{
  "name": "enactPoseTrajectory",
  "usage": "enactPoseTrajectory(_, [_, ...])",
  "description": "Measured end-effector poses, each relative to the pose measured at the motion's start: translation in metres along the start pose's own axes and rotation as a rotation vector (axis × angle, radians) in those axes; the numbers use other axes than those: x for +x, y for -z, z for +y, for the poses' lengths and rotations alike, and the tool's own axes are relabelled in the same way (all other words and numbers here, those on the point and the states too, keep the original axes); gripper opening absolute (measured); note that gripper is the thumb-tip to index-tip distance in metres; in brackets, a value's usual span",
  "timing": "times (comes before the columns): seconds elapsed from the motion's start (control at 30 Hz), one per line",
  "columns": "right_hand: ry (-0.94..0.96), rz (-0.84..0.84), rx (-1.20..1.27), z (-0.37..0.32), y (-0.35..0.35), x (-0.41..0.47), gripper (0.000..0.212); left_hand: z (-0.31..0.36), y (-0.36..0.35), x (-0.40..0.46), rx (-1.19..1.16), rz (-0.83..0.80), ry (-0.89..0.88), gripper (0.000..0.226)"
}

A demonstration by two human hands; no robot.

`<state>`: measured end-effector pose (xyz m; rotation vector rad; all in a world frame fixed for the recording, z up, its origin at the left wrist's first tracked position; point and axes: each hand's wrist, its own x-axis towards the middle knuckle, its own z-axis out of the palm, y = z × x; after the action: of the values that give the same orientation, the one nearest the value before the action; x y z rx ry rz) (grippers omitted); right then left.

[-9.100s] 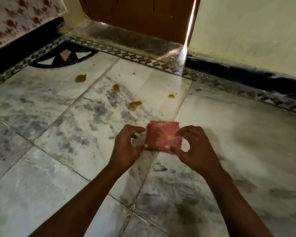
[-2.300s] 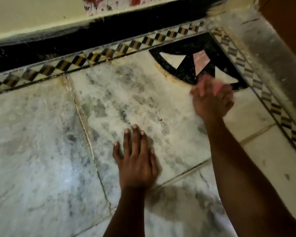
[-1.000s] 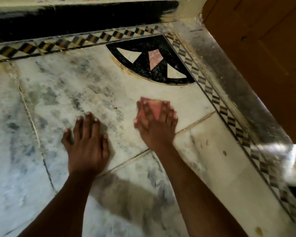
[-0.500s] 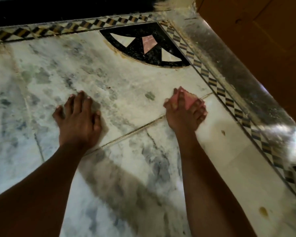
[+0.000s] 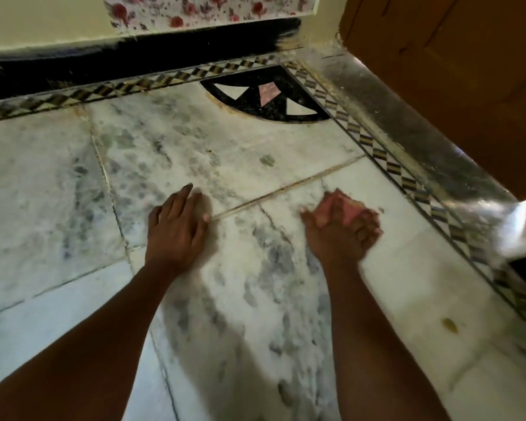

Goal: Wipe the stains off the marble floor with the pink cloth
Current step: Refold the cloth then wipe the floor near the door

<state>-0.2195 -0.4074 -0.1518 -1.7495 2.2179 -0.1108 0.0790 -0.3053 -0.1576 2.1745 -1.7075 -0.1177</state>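
My right hand [image 5: 340, 232] presses the folded pink cloth [image 5: 351, 209] flat on the grey-veined marble floor [image 5: 255, 299], just below a tile joint; only a pink patch shows between and past the fingers. My left hand [image 5: 176, 229] rests flat on the floor to the left, fingers together, holding nothing. One yellow-brown stain [image 5: 450, 325] lies on the pale tile to the lower right of the cloth, apart from it. A tiny brown speck [image 5: 381, 210] sits just right of the cloth.
A black quarter-circle inlay [image 5: 264, 98] fills the corner ahead. A checkered border strip [image 5: 386, 159] and a raised stone threshold [image 5: 431, 147] run along the right under a wooden door [image 5: 468, 56]. A black skirting [image 5: 134, 56] lines the far wall.
My right hand with the cloth has slid from near the inlay toward me and rightward across the tile joint. My left hand has kept bracing flat on the floor.
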Motion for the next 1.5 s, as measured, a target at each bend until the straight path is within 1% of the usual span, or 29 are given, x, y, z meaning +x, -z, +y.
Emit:
enactPoseTrajectory(0.07, [0.143,-0.002,-0.067,0.003,-0.005,-0.017,0.107,0.020,-0.001,-0.023,-0.027,-0.037,-0.039,0.066])
enactPoseTrajectory(0.1, [0.217,0.033,-0.107,0.011,-0.008,-0.032,0.102,0.035,-0.001,-0.036,-0.051,-0.072,-0.051,0.068])
enactPoseTrajectory(0.17, [0.300,0.089,-0.110,0.038,-0.016,-0.067,0.081,0.066,-0.007,-0.063,-0.080,-0.124,-0.089,0.069])
enactPoseTrajectory(0.23, [0.274,0.111,-0.070,0.065,-0.020,-0.089,0.069,0.094,-0.015,-0.095,-0.084,-0.144,-0.126,0.068])
enactPoseTrajectory(0.3, [0.161,0.148,-0.050,0.087,-0.012,-0.097,0.067,0.114,-0.021,-0.129,-0.068,-0.164,-0.183,0.065])
enactPoseTrajectory(0.33, [0.116,0.129,-0.058,0.095,-0.008,-0.097,0.065,0.118,-0.023,-0.142,-0.053,-0.171,-0.204,0.064])
enactPoseTrajectory(0.4, [0.109,-0.001,-0.060,0.089,0.005,-0.097,0.061,0.117,-0.024,-0.149,-0.040,-0.167,-0.205,0.063])
enactPoseTrajectory(0.47, [0.178,-0.074,-0.047,0.078,0.017,-0.108,0.061,0.117,-0.019,-0.150,-0.065,-0.182,-0.159,0.066])
enactPoseTrajectory(0.53, [0.297,-0.102,0.026,0.075,0.022,-0.121,0.055,0.120,-0.012,-0.152,-0.109,-0.215,-0.127,0.072])
enactPoseTrajectory(0.57, [0.314,-0.133,0.116,0.075,0.022,-0.126,0.051,0.123,-0.010,-0.153,-0.131,-0.232,-0.110,0.076])
enactPoseTrajectory(0.6, [0.284,-0.179,0.267,0.075,0.029,-0.135,0.046,0.128,-0.007,-0.156,-0.160,-0.253,-0.094,0.079])
enactPoseTrajectory(0.63, [0.214,-0.229,0.511,0.074,0.038,-0.144,0.045,0.133,-0.005,-0.158,-0.192,-0.269,-0.067,0.083])
enactPoseTrajectory(0.7, [-0.072,-0.313,1.145,0.076,0.061,-0.156,0.041,0.144,-0.002,-0.158,-0.233,-0.258,-0.025,0.087])
enactPoseTrajectory(0.73, [-0.205,-0.365,1.370,0.081,0.068,-0.159,0.039,0.148,-0.001,-0.159,-0.234,-0.245,-0.011,0.087])
enactPoseTrajectory(0.77, [-0.268,-0.412,1.489,0.092,0.074,-0.161,0.043,0.154,-0.001,-0.159,-0.224,-0.235,-0.010,0.086])
enactPoseTrajectory(0.83, [-0.283,-0.437,1.579,0.117,0.081,-0.163,0.052,0.163,-0.002,-0.160,-0.196,-0.231,-0.006,0.076])
enactPoseTrajectory(0.9, [-0.306,-0.392,1.470,0.139,0.084,-0.161,0.059,0.171,-0.008,-0.161,-0.180,-0.204,0.030,0.064])
enactPoseTrajectory(1.0, [-0.367,-0.316,1.117,0.169,0.078,-0.155,0.057,0.177,-0.019,-0.165,-0.196,-0.128,0.107,0.057])
enactPoseTrajectory(1.07, [-0.344,-0.288,0.896,0.187,0.072,-0.151,0.059,0.174,-0.026,-0.166,-0.185,-0.073,0.134,0.058])
enactPoseTrajectory(1.17, [-0.263,-0.235,0.673,0.199,0.069,-0.150,0.029,0.174,-0.030,-0.169,-0.114,-0.072,0.057,0.068])
enactPoseTrajectory(1.23, [-0.223,-0.177,0.524,0.204,0.071,-0.153,0.023,0.179,-0.031,-0.170,-0.074,-0.070,0.013,0.069])
enactPoseTrajectory(1.27, [-0.229,-0.139,0.420,0.206,0.071,-0.156,0.026,0.181,-0.032,-0.169,-0.082,-0.077,0.010,0.070])
enactPoseTrajectory(1.3, [-0.243,-0.072,0.280,0.207,0.072,-0.161,0.033,0.184,-0.030,-0.167,-0.095,-0.088,0.004,0.070])
enactPoseTrajectory(1.33, [-0.249,0.041,0.103,0.208,0.068,-0.165,0.043,0.186,-0.031,-0.165,-0.099,-0.092,-0.026,0.070])
enactPoseTrajectory(1.37, [-0.220,0.181,-0.049,0.208,0.063,-0.171,0.050,0.189,-0.032,-0.161,-0.096,-0.094,-0.086,0.069])
enactPoseTrajectory(1.4, [-0.161,0.308,-0.147,0.206,0.058,-0.176,0.051,0.192,-0.033,-0.158,-0.093,-0.108,-0.161,0.068])
enactPoseTrajectory(1.43, [-0.091,0.412,-0.194,0.204,0.054,-0.182,0.049,0.198,-0.034,-0.156,-0.093,-0.133,-0.233,0.067])
enactPoseTrajectory(1.47, [-0.029,0.474,-0.209,0.201,0.048,-0.187,0.050,0.203,-0.035,-0.153,-0.097,-0.160,-0.301,0.065])
enactPoseTrajectory(1.5, [0.013,0.491,-0.207,0.199,0.039,-0.191,0.055,0.208,-0.037,-0.151,-0.100,-0.182,-0.360,0.063])
